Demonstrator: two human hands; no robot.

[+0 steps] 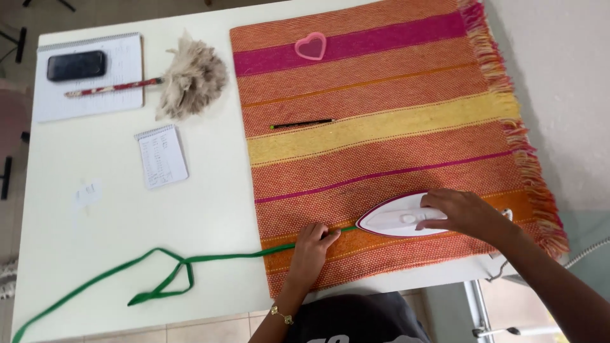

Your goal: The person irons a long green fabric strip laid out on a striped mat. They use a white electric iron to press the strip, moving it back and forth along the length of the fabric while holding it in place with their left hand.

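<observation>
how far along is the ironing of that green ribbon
Early, it seems. In hand: the right hand holds the iron on the striped mat, its tip over the ribbon, which the left hand pins flat just ahead of it. Any pressed part is hidden under the iron. Left: the long stretch trailing across the table, looped and twisted.

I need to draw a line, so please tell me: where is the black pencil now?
In the head view, the black pencil lies on the striped cloth, below the pink heart shape and well above the iron.
</observation>
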